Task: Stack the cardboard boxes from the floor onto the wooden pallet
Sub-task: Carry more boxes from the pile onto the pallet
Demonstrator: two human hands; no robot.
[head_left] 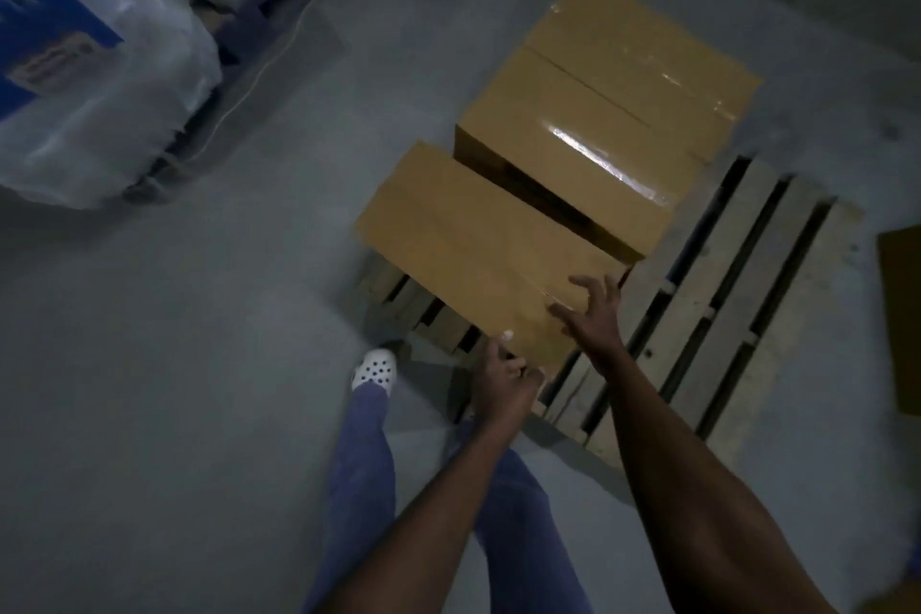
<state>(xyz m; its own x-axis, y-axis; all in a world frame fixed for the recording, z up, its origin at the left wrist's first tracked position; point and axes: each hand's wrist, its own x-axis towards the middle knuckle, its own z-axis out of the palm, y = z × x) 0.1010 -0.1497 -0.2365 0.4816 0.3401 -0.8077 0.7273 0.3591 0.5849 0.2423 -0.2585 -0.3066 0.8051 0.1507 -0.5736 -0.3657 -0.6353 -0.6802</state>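
Head view: the cardboard box (478, 239), stretching away from the fingers over the wooden pallet (737, 304), is gripped at its near corner by the curled left hand (503, 381) and touched on top by the spread right hand (593, 314).

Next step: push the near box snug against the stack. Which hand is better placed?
Left, probably: left hand grips the near box at its outer corner, away from the stack; right hand just spreads fingers over its top.
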